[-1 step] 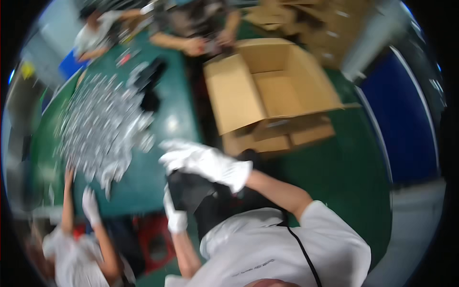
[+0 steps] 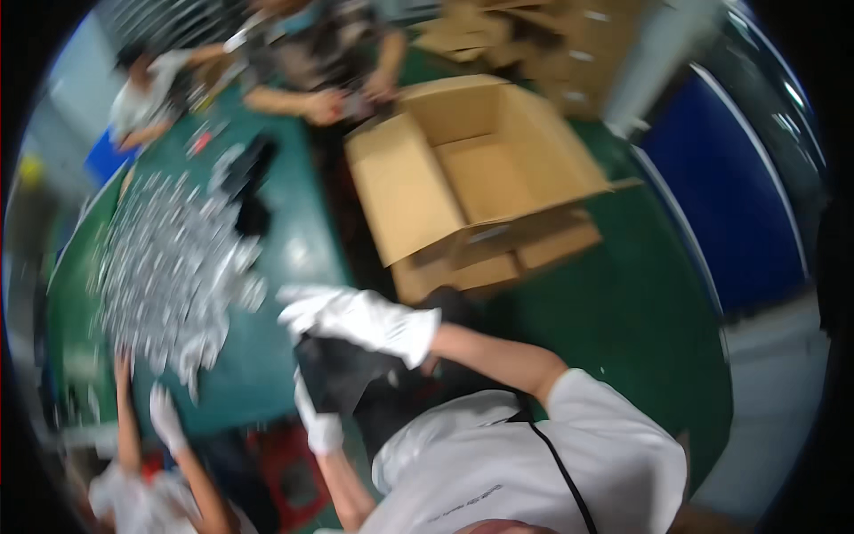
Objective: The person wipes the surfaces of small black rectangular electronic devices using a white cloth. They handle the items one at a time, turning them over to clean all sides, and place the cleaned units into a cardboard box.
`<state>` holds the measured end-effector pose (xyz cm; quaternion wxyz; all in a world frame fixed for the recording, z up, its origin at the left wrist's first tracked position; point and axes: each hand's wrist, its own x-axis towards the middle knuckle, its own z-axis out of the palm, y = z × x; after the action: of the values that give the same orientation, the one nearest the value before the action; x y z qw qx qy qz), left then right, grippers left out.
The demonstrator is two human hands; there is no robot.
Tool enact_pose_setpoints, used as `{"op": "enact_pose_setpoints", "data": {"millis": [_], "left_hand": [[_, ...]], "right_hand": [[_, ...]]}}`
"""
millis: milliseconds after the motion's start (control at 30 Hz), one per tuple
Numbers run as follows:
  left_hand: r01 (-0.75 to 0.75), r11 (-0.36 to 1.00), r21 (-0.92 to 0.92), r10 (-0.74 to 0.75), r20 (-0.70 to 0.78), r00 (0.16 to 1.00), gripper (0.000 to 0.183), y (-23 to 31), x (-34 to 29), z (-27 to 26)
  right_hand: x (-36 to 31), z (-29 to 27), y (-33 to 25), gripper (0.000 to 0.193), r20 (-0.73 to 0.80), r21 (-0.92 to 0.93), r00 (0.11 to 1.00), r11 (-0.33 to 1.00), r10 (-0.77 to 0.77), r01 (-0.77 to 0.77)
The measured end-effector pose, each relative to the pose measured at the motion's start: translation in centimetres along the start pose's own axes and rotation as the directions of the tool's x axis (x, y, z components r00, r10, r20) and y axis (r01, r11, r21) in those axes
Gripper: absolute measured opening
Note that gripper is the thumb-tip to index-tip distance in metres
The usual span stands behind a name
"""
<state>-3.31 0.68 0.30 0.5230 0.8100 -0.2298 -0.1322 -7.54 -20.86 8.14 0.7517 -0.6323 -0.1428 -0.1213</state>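
Note:
My right hand [image 2: 360,322], in a white glove, reaches leftward past the near right edge of the green table [image 2: 298,258]. Its fingers are stretched out, with the tips blurred. Below it, my left hand [image 2: 317,416], also gloved in white, points upward, its fingers narrow and partly out of sight. Between the two hands is a dark, flat-looking item [image 2: 334,369]; blur and the black clothing behind it hide its kind and whether either hand grips it. A wide pile of small, shiny clear-and-grey packets [image 2: 165,276] covers the table to the left.
An open cardboard box [image 2: 405,191] stands right of the table on another carton. Black items [image 2: 253,169] lie at the pile's far side. One co-worker's gloved hand [image 2: 166,416] is at the near left; two other people work at the far side. A red stool [image 2: 294,481] is below the table.
The view has swung, so table, pile and box sit farther left. Both my hands keep nearly the same pose near the dark item.

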Motion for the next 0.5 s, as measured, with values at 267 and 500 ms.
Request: {"op": "enact_pose_setpoints", "data": {"millis": [267,500], "left_hand": [[-0.071,0.992,0.103,0.087,-0.157,0.984,0.022,-0.8,1.9,2.5],[0.019,0.985,-0.173,-0.045,-0.149,0.988,0.024,1.7,-1.4,3.6]], "right_hand": [[-2.5,-1.3,-1.3,0.036,0.0,0.231,0.963,0.937,0.268,-0.261],[-6.1,3.0,12.3,0.01,-0.024,0.993,0.838,0.111,0.545,-0.043]]}}
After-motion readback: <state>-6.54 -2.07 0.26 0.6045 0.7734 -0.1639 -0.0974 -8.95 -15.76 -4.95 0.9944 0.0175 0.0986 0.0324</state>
